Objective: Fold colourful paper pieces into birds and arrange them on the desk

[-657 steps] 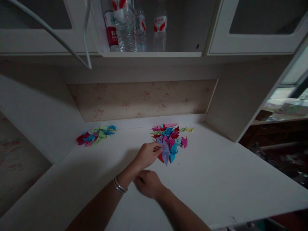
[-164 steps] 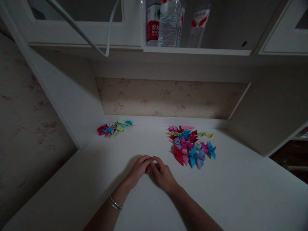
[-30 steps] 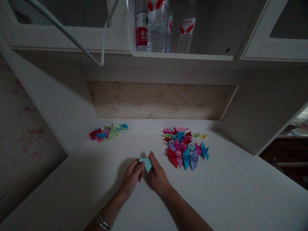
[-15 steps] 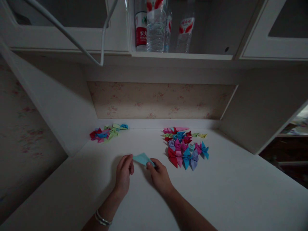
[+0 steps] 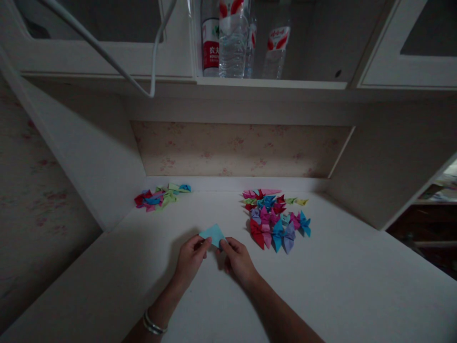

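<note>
Between my two hands, just above the white desktop, is a small folded piece of light blue origami paper (image 5: 214, 233). My left hand (image 5: 192, 255) pinches its left side between thumb and fingers. My right hand (image 5: 237, 257) grips the lower right edge, thumb on top. The undersides of the paper and some fingertips are hidden. To the right of my hands lies a group of folded paper cranes (image 5: 278, 236) in red, pink, blue, purple and other colours. Back left rests a smaller heap of folded paper pieces (image 5: 155, 199).
The white desktop (image 5: 342, 281) runs between two side panels under a cabinet. Several plastic bottles (image 5: 233, 52) and a red-and-white container (image 5: 211, 50) stand on the open shelf above. A white cable (image 5: 117, 66) hangs down at the upper left.
My left hand has come back in towards the right and its thumb now lies on the paper. The light blue paper has turned and now shows a broader, diamond-like face.
</note>
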Tool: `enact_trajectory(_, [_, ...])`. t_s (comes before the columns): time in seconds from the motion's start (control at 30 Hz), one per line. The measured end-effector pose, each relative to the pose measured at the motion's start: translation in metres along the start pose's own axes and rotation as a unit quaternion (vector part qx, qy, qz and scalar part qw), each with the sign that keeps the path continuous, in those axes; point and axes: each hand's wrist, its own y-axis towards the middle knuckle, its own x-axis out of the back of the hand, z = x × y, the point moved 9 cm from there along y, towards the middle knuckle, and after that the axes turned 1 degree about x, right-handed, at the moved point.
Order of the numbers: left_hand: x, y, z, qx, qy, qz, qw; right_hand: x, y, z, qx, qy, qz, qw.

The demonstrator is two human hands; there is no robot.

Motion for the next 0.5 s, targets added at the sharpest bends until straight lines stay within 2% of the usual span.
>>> enact_trajectory(0.1, [-0.006, 0.0, 0.005, 0.017, 0.005, 0.022, 1.0, 0.0, 0.001, 0.001, 0.014, 0.002, -0.008, 1.0])
enact_trajectory(0.23, [0.002, 0.002, 0.006, 0.02, -0.028, -0.016, 0.999, 0.007, -0.003, 0.006, 0.027, 0.028, -0.05, 0.998])
enact_trajectory(0.37, [0.016, 0.004, 0.012, 0.048, -0.142, -0.083, 0.985, 0.02, -0.009, 0.019, 0.066, 0.053, -0.115, 0.99])
enact_trajectory(0.5, [0.017, 0.004, 0.02, 0.09, -0.242, -0.097, 0.961, 0.025, -0.01, 0.02, 0.075, 0.065, -0.144, 0.985])
